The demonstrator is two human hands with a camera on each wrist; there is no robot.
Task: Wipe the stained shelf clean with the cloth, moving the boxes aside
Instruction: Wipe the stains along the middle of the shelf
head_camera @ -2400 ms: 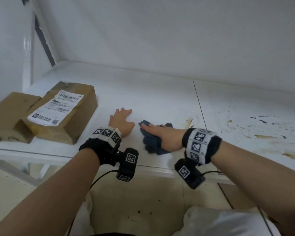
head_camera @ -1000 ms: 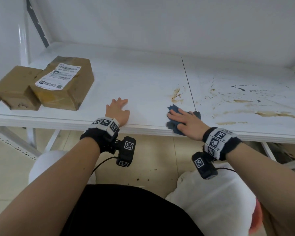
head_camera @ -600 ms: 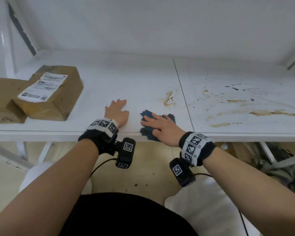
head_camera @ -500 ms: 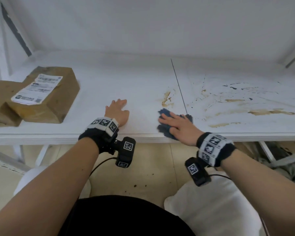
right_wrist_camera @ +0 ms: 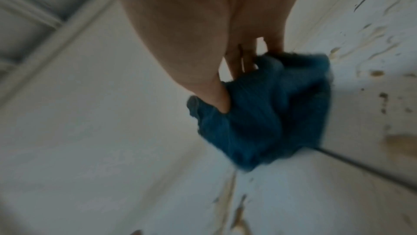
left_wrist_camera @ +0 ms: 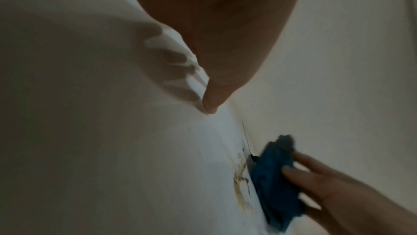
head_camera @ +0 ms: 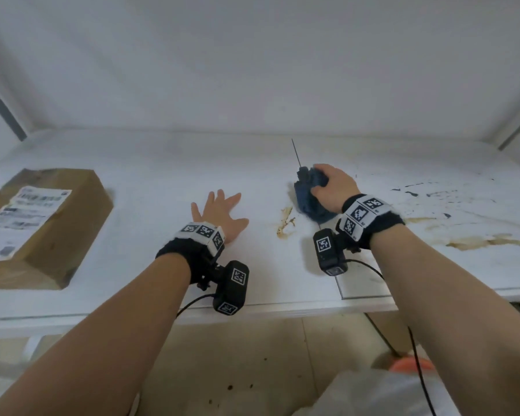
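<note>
The white shelf (head_camera: 162,163) carries a brown stain (head_camera: 285,223) near its middle seam and several brown streaks and dark specks (head_camera: 478,241) on its right panel. My right hand (head_camera: 330,184) grips a bunched dark blue cloth (head_camera: 305,193) on the seam, just behind the brown stain. In the right wrist view the thumb digs into the cloth (right_wrist_camera: 270,123) and the fingers (right_wrist_camera: 243,60) hold its far side. My left hand (head_camera: 219,211) lies flat on the shelf with spread fingers, holding nothing. A cardboard box (head_camera: 48,223) with a white label sits at the far left.
A white back wall rises behind the shelf. The shelf's front edge (head_camera: 282,307) runs below my wrists, with a beige tiled floor (head_camera: 252,370) beneath it. Camera cables hang from both wrists. A white bag with an orange object (head_camera: 412,364) lies at the bottom right.
My right hand has carried the cloth from the front edge toward the back along the seam and now bunches it. The left hand stays flat in place. The second box has left the view.
</note>
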